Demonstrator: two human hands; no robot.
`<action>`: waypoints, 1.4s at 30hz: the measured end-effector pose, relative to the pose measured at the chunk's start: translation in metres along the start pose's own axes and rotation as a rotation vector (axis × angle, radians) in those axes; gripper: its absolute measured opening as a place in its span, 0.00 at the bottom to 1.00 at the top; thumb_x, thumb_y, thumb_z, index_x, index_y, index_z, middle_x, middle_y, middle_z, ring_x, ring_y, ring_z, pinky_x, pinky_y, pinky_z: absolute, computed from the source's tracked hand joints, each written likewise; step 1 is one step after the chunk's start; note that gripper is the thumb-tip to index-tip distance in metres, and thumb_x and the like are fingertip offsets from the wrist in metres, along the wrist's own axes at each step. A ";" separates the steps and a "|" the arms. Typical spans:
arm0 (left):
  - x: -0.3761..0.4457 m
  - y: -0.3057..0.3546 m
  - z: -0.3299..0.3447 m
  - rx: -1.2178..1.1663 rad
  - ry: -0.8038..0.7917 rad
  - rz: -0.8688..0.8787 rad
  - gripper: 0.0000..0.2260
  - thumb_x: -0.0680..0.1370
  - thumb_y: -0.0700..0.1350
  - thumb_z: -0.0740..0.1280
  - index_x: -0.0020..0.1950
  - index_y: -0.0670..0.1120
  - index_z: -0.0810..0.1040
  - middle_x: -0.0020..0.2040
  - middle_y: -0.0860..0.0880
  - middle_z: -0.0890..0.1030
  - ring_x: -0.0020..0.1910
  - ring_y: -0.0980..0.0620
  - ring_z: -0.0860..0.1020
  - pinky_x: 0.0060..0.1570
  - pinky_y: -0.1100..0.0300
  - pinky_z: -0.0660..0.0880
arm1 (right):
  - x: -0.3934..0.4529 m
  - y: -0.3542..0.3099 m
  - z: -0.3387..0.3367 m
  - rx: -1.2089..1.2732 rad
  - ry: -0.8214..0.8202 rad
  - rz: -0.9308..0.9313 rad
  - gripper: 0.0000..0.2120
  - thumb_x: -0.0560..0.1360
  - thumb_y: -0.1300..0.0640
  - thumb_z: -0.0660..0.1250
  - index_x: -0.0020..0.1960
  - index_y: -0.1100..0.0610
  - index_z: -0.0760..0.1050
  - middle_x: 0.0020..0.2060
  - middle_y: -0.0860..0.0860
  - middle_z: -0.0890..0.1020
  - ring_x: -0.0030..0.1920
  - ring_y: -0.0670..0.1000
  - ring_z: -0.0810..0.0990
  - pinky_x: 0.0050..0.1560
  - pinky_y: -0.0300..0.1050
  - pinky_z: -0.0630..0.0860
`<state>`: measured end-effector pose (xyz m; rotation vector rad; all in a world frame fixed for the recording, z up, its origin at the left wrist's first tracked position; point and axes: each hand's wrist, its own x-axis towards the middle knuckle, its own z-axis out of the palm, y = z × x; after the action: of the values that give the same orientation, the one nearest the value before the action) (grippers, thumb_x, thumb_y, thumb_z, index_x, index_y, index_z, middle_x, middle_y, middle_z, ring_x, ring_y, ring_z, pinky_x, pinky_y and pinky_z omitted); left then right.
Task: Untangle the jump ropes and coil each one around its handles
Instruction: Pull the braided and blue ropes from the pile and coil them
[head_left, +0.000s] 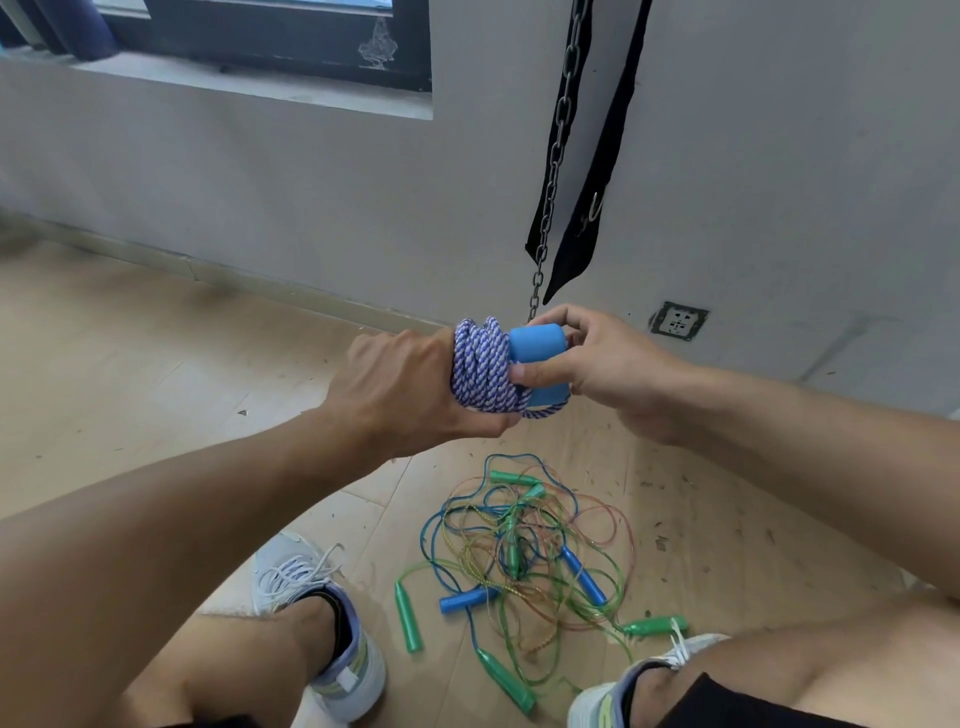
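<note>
A blue-and-white braided jump rope (480, 369) is wound in a thick coil around its blue foam handles (537, 351), held up at chest height. My left hand (410, 389) grips the handles on the left side of the coil. My right hand (597, 358) pinches the handles' right end, thumb beneath and fingers over the top; a loose strand of the rope loops under there. Below on the floor lies a tangled pile of thin jump ropes (524, 540) in green, blue, yellow and pink, with green handles (408, 616) and blue handles (467, 600) sticking out.
I stand on a wooden floor (156, 364) with both sneakers (317, 623) beside the pile. A chain (558, 140) and black straps (602, 171) hang along the grey wall, just behind my hands. A wall socket (678, 320) sits low at right.
</note>
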<state>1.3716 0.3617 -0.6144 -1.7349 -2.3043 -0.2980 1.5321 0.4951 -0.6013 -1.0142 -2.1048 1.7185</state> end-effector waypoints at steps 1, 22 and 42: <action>0.001 -0.003 0.001 -0.008 -0.011 0.010 0.34 0.62 0.82 0.55 0.48 0.56 0.74 0.32 0.53 0.78 0.30 0.50 0.76 0.31 0.59 0.68 | 0.000 0.002 0.000 0.003 -0.014 -0.010 0.25 0.61 0.54 0.84 0.55 0.53 0.78 0.55 0.57 0.83 0.49 0.53 0.84 0.45 0.44 0.80; -0.006 -0.030 -0.004 -1.544 -1.415 -0.385 0.29 0.63 0.74 0.67 0.35 0.47 0.67 0.28 0.53 0.60 0.24 0.55 0.55 0.24 0.64 0.50 | -0.014 -0.011 -0.007 -0.124 -0.324 -0.406 0.18 0.75 0.50 0.70 0.64 0.52 0.79 0.58 0.49 0.84 0.58 0.46 0.81 0.58 0.48 0.80; -0.004 -0.025 0.009 -0.960 -0.246 -0.373 0.23 0.79 0.66 0.59 0.41 0.48 0.78 0.30 0.48 0.73 0.25 0.49 0.71 0.26 0.56 0.69 | 0.003 0.011 0.015 -0.211 -0.002 -0.267 0.14 0.81 0.43 0.63 0.56 0.54 0.75 0.42 0.51 0.81 0.34 0.49 0.80 0.29 0.48 0.78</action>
<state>1.3479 0.3543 -0.6244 -1.6967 -2.9096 -1.5472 1.5248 0.4864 -0.6170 -0.7393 -2.3379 1.3953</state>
